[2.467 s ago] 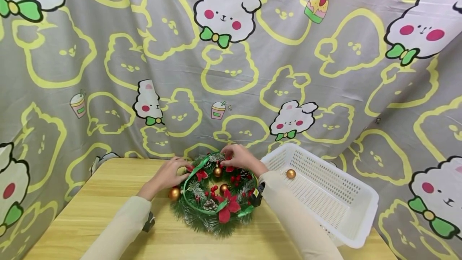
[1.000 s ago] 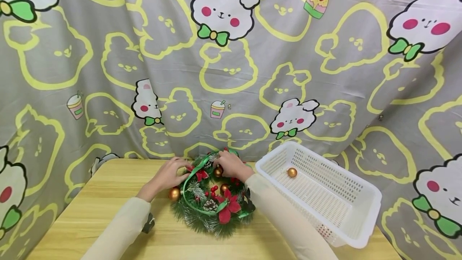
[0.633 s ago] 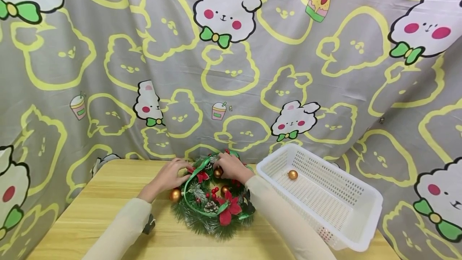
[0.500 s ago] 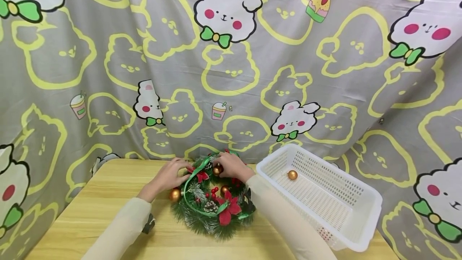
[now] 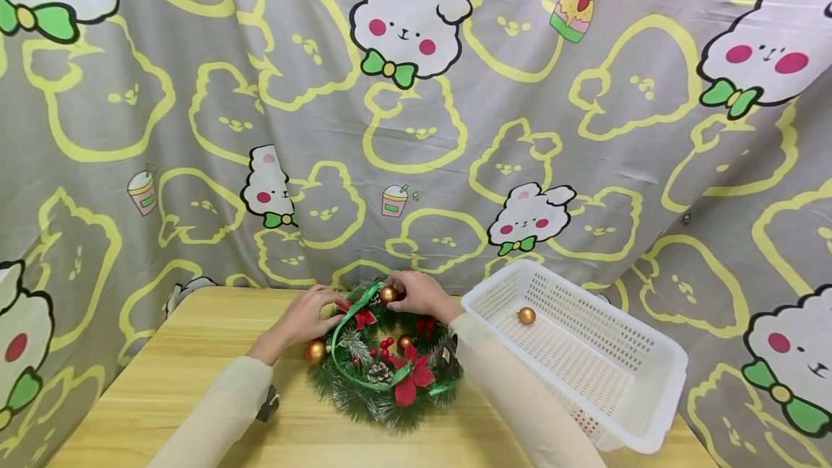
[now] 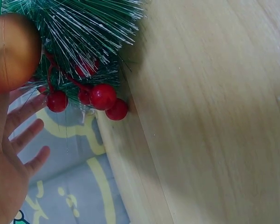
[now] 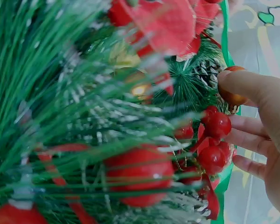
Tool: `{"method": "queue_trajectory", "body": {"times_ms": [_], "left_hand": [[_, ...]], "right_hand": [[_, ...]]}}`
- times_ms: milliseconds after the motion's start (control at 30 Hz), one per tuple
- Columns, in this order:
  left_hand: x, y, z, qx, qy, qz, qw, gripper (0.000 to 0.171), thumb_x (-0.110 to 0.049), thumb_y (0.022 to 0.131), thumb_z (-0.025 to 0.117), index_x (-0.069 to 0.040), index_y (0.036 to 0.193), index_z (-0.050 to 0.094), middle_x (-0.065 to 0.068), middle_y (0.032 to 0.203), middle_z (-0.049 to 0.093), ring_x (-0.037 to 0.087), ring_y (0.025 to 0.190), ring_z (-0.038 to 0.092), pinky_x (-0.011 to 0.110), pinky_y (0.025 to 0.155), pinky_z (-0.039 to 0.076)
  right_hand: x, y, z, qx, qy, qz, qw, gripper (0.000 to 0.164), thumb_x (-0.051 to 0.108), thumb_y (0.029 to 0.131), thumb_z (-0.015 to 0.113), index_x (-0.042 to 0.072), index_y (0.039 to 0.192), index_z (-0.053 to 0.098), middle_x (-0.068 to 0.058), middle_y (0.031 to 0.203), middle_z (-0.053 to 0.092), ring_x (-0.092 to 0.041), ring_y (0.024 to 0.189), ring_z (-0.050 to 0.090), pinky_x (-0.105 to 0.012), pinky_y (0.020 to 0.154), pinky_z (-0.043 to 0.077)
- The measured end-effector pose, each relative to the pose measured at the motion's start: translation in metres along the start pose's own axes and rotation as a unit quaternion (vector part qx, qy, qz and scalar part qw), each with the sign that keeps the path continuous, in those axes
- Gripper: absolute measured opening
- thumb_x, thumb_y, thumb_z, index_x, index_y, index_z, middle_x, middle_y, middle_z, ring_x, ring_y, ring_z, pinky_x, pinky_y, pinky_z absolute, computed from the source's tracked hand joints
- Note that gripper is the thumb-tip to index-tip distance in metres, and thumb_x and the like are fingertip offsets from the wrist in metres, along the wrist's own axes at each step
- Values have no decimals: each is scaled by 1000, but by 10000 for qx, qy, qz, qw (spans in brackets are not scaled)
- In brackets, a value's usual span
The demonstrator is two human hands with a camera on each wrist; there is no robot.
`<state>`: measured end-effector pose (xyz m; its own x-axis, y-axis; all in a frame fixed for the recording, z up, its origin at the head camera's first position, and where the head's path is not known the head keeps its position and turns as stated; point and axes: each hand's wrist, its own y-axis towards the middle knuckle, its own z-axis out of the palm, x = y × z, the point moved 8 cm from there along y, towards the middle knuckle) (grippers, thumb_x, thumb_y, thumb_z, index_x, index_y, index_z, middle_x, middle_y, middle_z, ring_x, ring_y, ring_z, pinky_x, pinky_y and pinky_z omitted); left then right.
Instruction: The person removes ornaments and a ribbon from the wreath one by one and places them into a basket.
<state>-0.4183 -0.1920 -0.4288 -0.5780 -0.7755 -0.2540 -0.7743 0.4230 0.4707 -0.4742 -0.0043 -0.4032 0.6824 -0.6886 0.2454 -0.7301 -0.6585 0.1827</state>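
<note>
A green wreath (image 5: 395,410) with red poinsettias (image 5: 412,378), pinecones, red berries and a green ribbon (image 5: 341,363) lies on the table. My left hand (image 5: 308,315) holds its left edge; in the left wrist view the other fingers are loosely spread beside berries (image 6: 102,97), the thumb hidden behind a gold bauble (image 6: 14,53). At the wreath's far side my right hand (image 5: 422,295) pinches another gold bauble (image 5: 388,295). The right wrist view shows the thumb on this bauble (image 7: 234,97), its metal cap downward, with berries (image 7: 217,125) close by.
A white perforated basket (image 5: 650,352) stands on the right, with a gold bauble (image 5: 526,315) inside. The wooden table (image 5: 162,360) meets a patterned curtain (image 5: 325,121) at the back. More gold baubles (image 5: 315,351) hang on the wreath.
My right hand has moved left and inward from the wreath's far right onto the gold bauble, then shifted it slightly upward toward the far edge. My left hand stays in place.
</note>
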Motion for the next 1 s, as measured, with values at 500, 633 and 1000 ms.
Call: {"method": "queue_trajectory", "body": {"times_ms": [500, 633, 1000], "left_hand": [[1, 2, 2, 101, -55, -47, 9999, 13, -19, 89, 79, -17, 102, 78, 8, 117, 75, 40, 121, 61, 62, 104, 49], [1, 2, 2, 141, -29, -57, 9999, 14, -20, 89, 79, -17, 103, 78, 9, 119, 75, 41, 123, 60, 62, 105, 48], [1, 1, 2, 37, 12, -10, 10000, 13, -18, 88, 80, -18, 101, 78, 6, 115, 76, 42, 121, 61, 61, 103, 49]], "right_hand": [[-33, -8, -6, -598, 2647, 701, 9599, 32, 18, 86, 82, 7, 115, 73, -11, 109, 74, -8, 73, 67, -26, 64, 58], [-35, -8, -5, -644, 2775, 758, 9556, 32, 20, 86, 82, 7, 114, 74, -9, 110, 72, -9, 77, 67, -26, 66, 58], [-33, -5, -5, -650, 2889, 801, 9518, 29, 24, 91, 76, 9, 116, 70, -6, 102, 70, -12, 83, 63, -29, 75, 55]]}}
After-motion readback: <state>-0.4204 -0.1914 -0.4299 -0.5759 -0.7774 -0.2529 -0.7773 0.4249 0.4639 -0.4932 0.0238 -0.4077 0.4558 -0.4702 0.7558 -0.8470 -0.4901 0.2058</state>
